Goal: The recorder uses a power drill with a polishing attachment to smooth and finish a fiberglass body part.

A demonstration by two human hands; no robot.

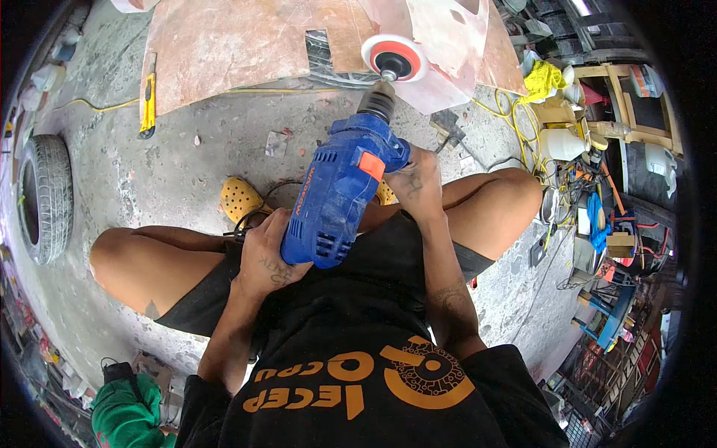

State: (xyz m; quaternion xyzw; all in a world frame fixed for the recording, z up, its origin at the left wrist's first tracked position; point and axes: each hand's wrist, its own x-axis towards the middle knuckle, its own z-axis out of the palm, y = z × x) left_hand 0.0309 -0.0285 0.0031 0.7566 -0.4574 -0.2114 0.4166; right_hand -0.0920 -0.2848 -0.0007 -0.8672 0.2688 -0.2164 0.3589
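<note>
A dusty blue power drill (328, 194) with an orange switch lies across the middle of the view, pointing away and to the right. My left hand (267, 254) is closed round its rear handle. Near the chuck, my right hand (416, 179) grips the front side handle; most of its fingers are hidden. A round red and white backing pad (393, 60) is fixed in the chuck. The pad is over the edge of a pinkish, sanded panel (231, 45); whether it touches the panel I cannot tell.
A yellow utility knife (149, 101) rests at the panel's left edge. A tyre (48, 198) is at far left. Yellow cable (511, 123), a white jug (562, 145) and cluttered tools are on the right. A yellow clog (240, 198) shows by my left hand, and green cloth (127, 407) at lower left.
</note>
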